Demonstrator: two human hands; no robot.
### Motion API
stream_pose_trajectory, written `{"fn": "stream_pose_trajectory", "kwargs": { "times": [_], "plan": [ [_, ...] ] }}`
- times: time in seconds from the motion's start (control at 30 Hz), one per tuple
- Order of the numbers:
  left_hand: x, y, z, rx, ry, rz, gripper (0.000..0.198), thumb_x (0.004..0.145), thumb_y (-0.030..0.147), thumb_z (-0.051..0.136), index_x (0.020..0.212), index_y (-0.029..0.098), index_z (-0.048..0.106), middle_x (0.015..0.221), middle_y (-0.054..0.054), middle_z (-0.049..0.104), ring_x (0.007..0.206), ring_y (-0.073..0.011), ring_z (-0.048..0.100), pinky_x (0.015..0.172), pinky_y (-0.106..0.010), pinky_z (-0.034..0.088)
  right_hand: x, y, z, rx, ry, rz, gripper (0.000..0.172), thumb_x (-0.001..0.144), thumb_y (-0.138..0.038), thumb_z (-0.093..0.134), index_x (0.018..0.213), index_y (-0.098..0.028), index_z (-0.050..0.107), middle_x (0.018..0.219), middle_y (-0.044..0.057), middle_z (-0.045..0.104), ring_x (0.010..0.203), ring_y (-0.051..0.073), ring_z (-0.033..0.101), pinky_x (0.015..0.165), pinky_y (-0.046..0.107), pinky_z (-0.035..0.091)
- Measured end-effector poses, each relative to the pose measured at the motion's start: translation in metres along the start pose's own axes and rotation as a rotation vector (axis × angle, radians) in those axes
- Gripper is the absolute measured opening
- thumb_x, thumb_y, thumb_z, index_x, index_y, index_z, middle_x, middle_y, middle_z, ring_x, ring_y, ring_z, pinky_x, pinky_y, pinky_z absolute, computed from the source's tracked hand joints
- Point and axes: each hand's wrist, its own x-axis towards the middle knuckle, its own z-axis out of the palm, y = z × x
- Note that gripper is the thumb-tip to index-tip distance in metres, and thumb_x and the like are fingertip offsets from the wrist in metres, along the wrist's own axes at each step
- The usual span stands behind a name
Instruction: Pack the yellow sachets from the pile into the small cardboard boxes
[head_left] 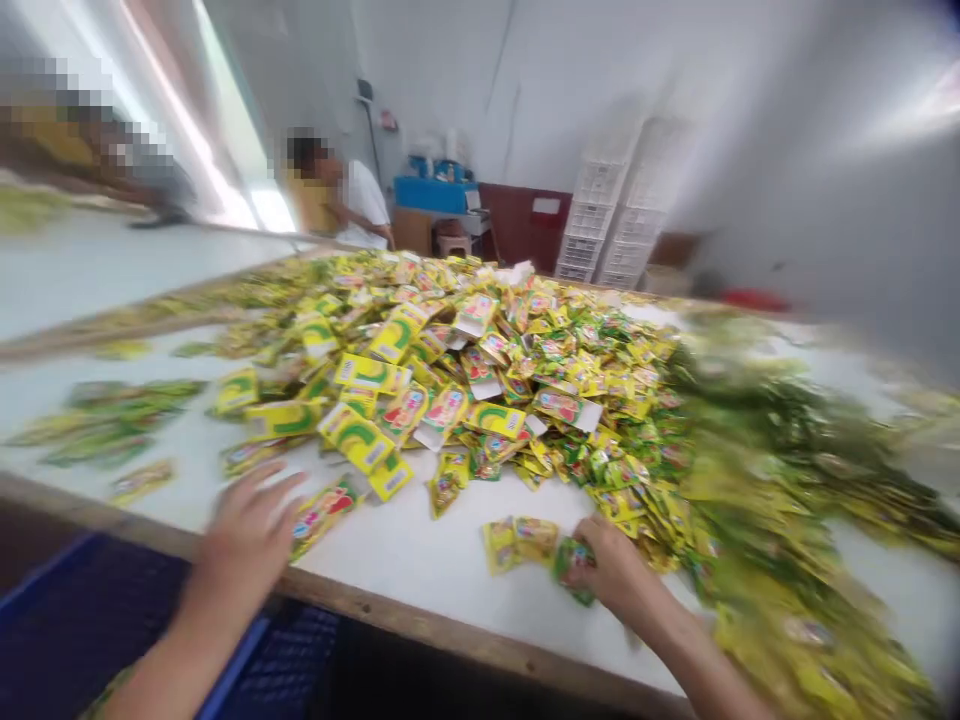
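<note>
My left hand (251,525) is over the front edge of the table, its fingers spread and nothing visibly gripped. Right beside its fingertips lies a flat yellow-green printed packet (326,512); whether they touch it I cannot tell. My right hand (611,565) pinches a small green sachet (574,572) just above the white tabletop (420,560). Two joined yellow sachets (521,543) lie left of that sachet, close against it. Behind both hands rises a large heap of yellow and green sachets (615,370), mixed with small yellow boxes (367,375), some with open flaps.
Long strips of sachets (772,500) pile up at the right, blurred. Green packets (112,420) lie at the left. A blue crate (97,610) stands below the wooden table edge (450,625). One person (364,200) sits behind; another is far left. White crates (592,215) are stacked at the back.
</note>
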Motion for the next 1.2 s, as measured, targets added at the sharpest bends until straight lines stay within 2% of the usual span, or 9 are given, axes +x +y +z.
{"fn": "stream_pose_trajectory", "kwargs": {
  "times": [0.17, 0.33, 0.5, 0.6, 0.73, 0.87, 1.0, 1.1, 1.2],
  "plan": [
    [0.052, -0.003, 0.011, 0.283, -0.299, 0.201, 0.075, 0.073, -0.010, 0.044, 0.134, 0.031, 0.055, 0.156, -0.009, 0.035, 0.146, -0.0370, 0.020, 0.112, -0.063, 0.019, -0.022, 0.007, 0.022, 0.065, 0.102, -0.122, 0.019, 0.068, -0.013, 0.059, 0.083, -0.024, 0.054, 0.086, 0.006, 0.062, 0.086, 0.029, 0.060, 0.074, 0.039, 0.044],
    [0.071, 0.019, 0.014, 0.232, -0.332, 0.196, 0.059, 0.071, -0.004, 0.050, 0.124, 0.019, 0.062, 0.146, -0.015, 0.049, 0.142, -0.0375, 0.029, 0.112, -0.068, 0.009, -0.039, 0.016, 0.034, 0.306, 0.132, -0.083, 0.022, 0.068, -0.017, 0.065, 0.086, -0.029, 0.066, 0.085, 0.009, 0.068, 0.086, 0.033, 0.063, 0.074, 0.043, 0.045],
    [0.031, 0.101, 0.013, -0.730, -0.310, -0.376, 0.062, 0.067, 0.031, 0.079, 0.123, 0.022, 0.054, 0.119, -0.010, 0.067, 0.108, -0.0312, 0.064, 0.092, -0.044, 0.053, -0.027, -0.001, 0.019, 0.831, 0.095, 0.017, 0.018, 0.073, -0.038, 0.073, 0.077, -0.023, 0.064, 0.070, 0.005, 0.063, 0.064, 0.023, 0.059, 0.055, 0.033, 0.044],
    [-0.003, 0.160, 0.029, -1.209, -0.352, -0.758, 0.074, 0.062, 0.033, 0.083, 0.127, 0.026, 0.048, 0.116, -0.007, 0.068, 0.099, -0.0281, 0.068, 0.082, -0.039, 0.059, -0.014, -0.028, 0.012, 1.201, 0.203, 0.057, 0.031, 0.073, -0.044, 0.075, 0.085, -0.018, 0.063, 0.076, 0.005, 0.065, 0.063, 0.018, 0.057, 0.051, 0.026, 0.043],
    [-0.026, 0.200, 0.051, -1.386, -0.324, -0.966, 0.066, 0.065, 0.034, 0.082, 0.121, 0.026, 0.049, 0.117, -0.007, 0.067, 0.100, -0.0280, 0.068, 0.078, -0.040, 0.060, 0.000, -0.054, 0.018, 1.303, 0.361, 0.072, 0.028, 0.072, -0.039, 0.076, 0.085, -0.016, 0.065, 0.076, 0.004, 0.066, 0.063, 0.016, 0.056, 0.053, 0.025, 0.044],
    [-0.032, 0.211, 0.062, -1.307, -0.263, -0.965, 0.061, 0.074, 0.042, 0.074, 0.127, 0.028, 0.048, 0.126, -0.008, 0.061, 0.102, -0.0266, 0.067, 0.077, -0.035, 0.060, -0.001, -0.053, 0.037, 1.115, 0.450, 0.059, 0.018, 0.074, -0.032, 0.073, 0.082, -0.016, 0.068, 0.074, 0.002, 0.066, 0.068, 0.016, 0.057, 0.061, 0.024, 0.046],
    [-0.043, 0.204, 0.069, -1.118, -0.215, -0.838, 0.050, 0.078, 0.047, 0.069, 0.121, 0.029, 0.052, 0.127, -0.003, 0.060, 0.110, -0.0236, 0.062, 0.085, -0.028, 0.055, -0.006, -0.040, 0.039, 1.087, 0.216, 0.110, 0.012, 0.070, -0.027, 0.072, 0.072, -0.015, 0.070, 0.058, -0.003, 0.058, 0.052, 0.011, 0.047, 0.046, 0.021, 0.035],
    [-0.046, 0.185, 0.075, -1.038, -0.379, -0.729, 0.047, 0.073, 0.047, 0.074, 0.112, 0.026, 0.059, 0.109, -0.003, 0.069, 0.099, -0.0244, 0.064, 0.084, -0.030, 0.054, -0.007, -0.032, 0.018, 1.055, 0.061, 0.037, 0.015, 0.065, -0.022, 0.075, 0.077, -0.016, 0.073, 0.062, -0.002, 0.063, 0.053, 0.012, 0.051, 0.047, 0.022, 0.037],
    [-0.041, 0.173, 0.077, -0.861, -0.595, -0.580, 0.039, 0.067, 0.045, 0.079, 0.096, 0.022, 0.069, 0.097, -0.004, 0.073, 0.096, -0.0285, 0.065, 0.085, -0.033, 0.050, -0.010, -0.034, -0.010, 0.866, 0.113, -0.119, 0.023, 0.065, -0.018, 0.077, 0.088, -0.020, 0.073, 0.077, 0.000, 0.070, 0.070, 0.017, 0.062, 0.062, 0.025, 0.047]
  ]
}}
